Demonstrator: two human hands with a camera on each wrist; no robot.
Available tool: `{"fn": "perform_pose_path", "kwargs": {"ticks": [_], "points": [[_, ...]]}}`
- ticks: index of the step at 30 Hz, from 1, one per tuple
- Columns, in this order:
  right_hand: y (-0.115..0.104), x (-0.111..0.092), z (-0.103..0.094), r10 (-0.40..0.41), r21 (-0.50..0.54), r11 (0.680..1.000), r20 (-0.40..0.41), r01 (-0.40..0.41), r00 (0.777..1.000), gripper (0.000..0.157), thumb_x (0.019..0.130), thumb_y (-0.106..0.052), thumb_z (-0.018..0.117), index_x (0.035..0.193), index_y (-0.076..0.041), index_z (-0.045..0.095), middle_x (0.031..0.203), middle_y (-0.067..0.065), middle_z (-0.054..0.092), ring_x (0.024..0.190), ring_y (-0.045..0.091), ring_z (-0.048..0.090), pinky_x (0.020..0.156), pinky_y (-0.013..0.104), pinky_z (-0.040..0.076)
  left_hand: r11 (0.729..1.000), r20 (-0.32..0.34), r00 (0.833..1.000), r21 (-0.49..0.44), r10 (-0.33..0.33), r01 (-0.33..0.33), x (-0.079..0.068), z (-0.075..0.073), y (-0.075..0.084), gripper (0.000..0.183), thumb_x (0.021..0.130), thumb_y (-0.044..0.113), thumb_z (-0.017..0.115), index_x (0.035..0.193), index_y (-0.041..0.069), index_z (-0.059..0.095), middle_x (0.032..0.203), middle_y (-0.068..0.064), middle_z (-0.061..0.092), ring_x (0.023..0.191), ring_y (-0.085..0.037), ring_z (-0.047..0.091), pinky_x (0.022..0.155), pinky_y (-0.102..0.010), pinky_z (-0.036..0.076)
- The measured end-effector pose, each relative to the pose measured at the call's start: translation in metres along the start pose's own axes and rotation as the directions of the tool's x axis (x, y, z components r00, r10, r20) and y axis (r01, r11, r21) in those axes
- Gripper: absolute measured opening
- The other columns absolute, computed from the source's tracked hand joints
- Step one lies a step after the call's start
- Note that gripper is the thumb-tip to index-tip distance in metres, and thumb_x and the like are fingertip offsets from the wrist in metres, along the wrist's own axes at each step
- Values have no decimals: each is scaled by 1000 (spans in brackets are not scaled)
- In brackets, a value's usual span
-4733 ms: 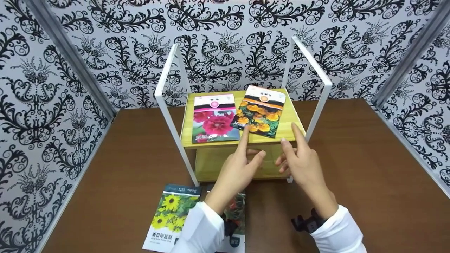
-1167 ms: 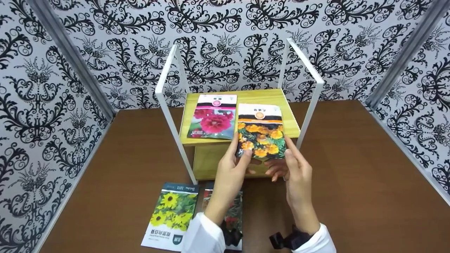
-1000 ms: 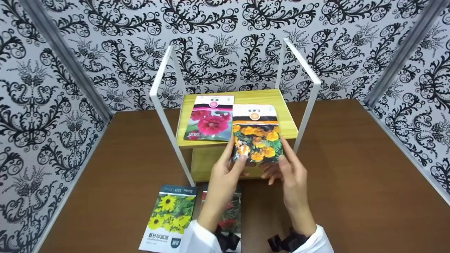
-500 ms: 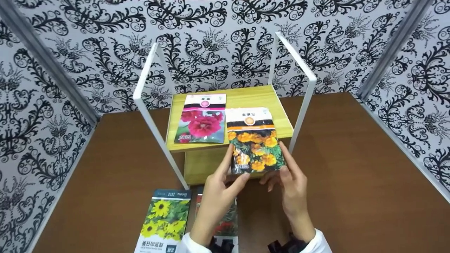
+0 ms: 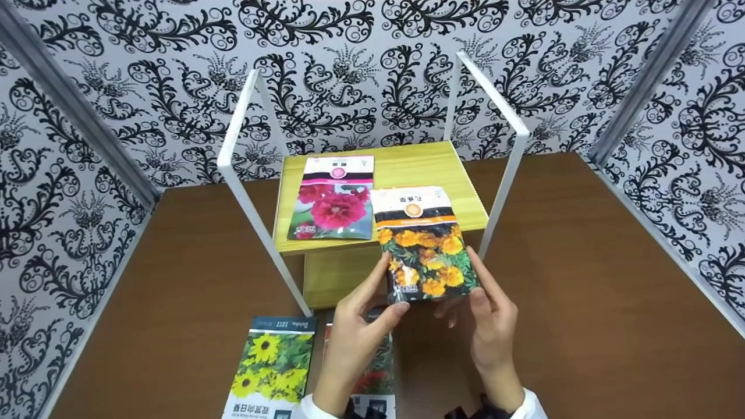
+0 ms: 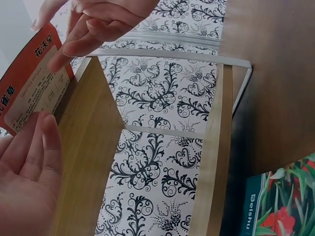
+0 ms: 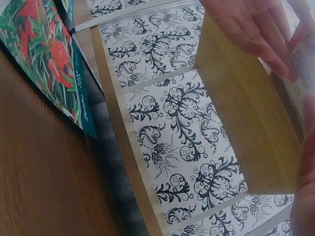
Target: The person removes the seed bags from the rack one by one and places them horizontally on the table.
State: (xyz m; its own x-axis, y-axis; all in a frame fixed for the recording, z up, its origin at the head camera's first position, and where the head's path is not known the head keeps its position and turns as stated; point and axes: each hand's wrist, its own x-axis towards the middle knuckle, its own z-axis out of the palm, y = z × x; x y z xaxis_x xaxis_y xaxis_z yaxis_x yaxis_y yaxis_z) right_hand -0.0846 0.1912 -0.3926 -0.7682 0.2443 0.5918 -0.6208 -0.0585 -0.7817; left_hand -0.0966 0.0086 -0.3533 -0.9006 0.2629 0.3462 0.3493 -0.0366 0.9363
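A seed packet with orange flowers (image 5: 428, 247) is held in front of the upper shelf, its top end over the shelf's front part. My left hand (image 5: 355, 331) grips it at the lower left, fingers against the red-and-cream back of the packet (image 6: 37, 81) in the left wrist view. At the lower right edge my right hand (image 5: 493, 323) holds it between thumb and fingers; some fingers are hidden beneath. Left of it, a pink-flower seed packet (image 5: 334, 203) lies flat on the wooden upper shelf (image 5: 419, 160).
White side frames (image 5: 495, 96) rise at both ends of the two-tier rack. A yellow-flower packet (image 5: 270, 366) lies on the brown table (image 5: 605, 291), beside a red-flower packet (image 5: 375, 372) partly covered by my left arm. Patterned walls (image 5: 361, 75) enclose the table.
Earlier the orange-flower packet lay tilted on the upper shelf with both hands beside it. Both hands have taken it up, straightened it and drawn it toward me. The head view has shifted slightly.
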Motion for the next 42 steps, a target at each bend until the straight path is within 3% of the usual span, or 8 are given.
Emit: {"fn": "perform_pose_path", "kwargs": {"ticks": [5,11,15,18,21,26,34,42], "points": [[-2,-3,-1,3,12,1000,-16,-3,1000,39,94,-9,40,130,4,41,74,20,62,49,28,56,37,31,41,995,-10,998,74,61,-60,-1,-1,-3,57,82,22,65,134,23,42,134,8,42,122,-12,38,94,-32,38],[-3,-6,-3,-64,166,983,-65,74,996,44,95,-18,41,122,18,42,88,27,62,56,27,60,37,30,41,992,0,994,62,112,-112,-2,-1,-14,57,81,21,67,133,26,43,132,6,41,122,-13,38,95,-37,37],[-3,-7,-3,-94,235,963,-168,133,981,43,96,-16,39,111,24,47,105,28,58,75,28,64,53,27,51,993,6,994,42,112,-112,-6,-1,-2,56,80,16,67,131,22,46,129,5,45,120,-14,40,96,-36,36],[-7,-7,-3,-49,262,958,-243,114,969,38,95,-11,41,107,24,50,105,28,57,82,28,63,62,30,52,993,7,996,70,93,-93,-9,0,10,54,79,16,69,129,19,49,126,5,48,118,-12,43,96,-34,36],[-13,-6,-5,76,255,967,-266,-6,961,34,93,-10,44,111,18,52,102,27,60,77,27,63,60,30,53,988,10,994,105,109,-109,-10,0,14,54,77,17,71,128,15,51,124,4,50,115,-12,45,96,-34,37],[-19,-3,-10,237,248,950,-171,-191,956,34,93,-5,40,123,7,48,103,24,60,75,23,62,60,30,52,959,14,970,154,241,-240,-13,0,12,57,72,13,73,125,7,53,122,-3,52,113,-17,48,92,-33,40],[-19,-1,-15,215,382,902,3,-200,977,42,91,0,32,133,7,34,84,23,64,65,19,62,53,28,51,878,7,912,265,411,-398,-18,1,8,57,69,16,75,121,4,55,117,-5,55,106,-18,51,87,-31,43],[-22,-2,-14,191,421,884,69,-202,979,43,92,-1,29,134,8,31,89,24,63,68,22,63,56,31,52,854,-5,886,269,464,-446,-22,1,10,56,70,22,75,119,3,56,115,-6,57,103,-19,52,85,-31,45]]}}
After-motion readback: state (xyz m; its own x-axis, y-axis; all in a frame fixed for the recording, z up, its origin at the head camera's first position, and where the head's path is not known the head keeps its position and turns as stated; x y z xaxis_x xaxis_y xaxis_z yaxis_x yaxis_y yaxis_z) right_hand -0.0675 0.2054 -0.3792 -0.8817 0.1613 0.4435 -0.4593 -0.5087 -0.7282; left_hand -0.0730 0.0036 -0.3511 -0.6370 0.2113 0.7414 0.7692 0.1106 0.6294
